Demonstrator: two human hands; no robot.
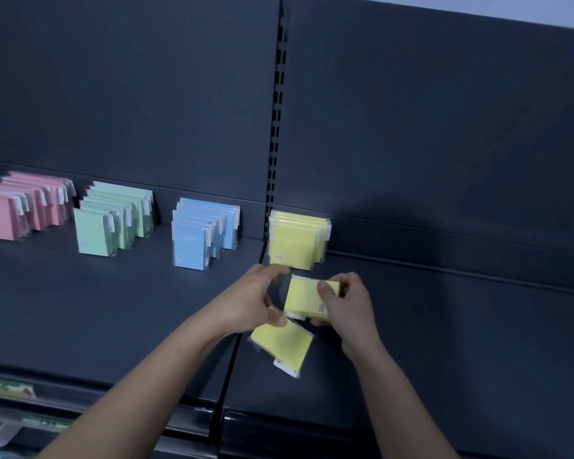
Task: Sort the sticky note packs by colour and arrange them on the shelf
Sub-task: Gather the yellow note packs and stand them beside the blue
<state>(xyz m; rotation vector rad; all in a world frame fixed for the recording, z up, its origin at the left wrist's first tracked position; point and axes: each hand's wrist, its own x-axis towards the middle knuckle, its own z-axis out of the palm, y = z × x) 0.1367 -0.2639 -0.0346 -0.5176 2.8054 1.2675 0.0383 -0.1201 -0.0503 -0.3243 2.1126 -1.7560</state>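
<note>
Pink row (pixel 17 210), green row (pixel 113 220) and blue row (pixel 203 233) stand sorted on the shelf (pixel 113 309); the yellow row (pixel 292 246) is being filled. The right hand (pixel 348 306) has its grip clamped on a pack (pixel 304 298) just before that row. The left hand (pixel 249 299) is curled, thumb on a second pack (pixel 284 346); whether it pinches, I cannot tell. Next, I judge: stand the pack upright at the row's front

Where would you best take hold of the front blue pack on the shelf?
Probably grip the front blue pack by its two side edges near the top, coming from the front and above: it stands upright with the blue row close behind, leaving the sides free.
</note>
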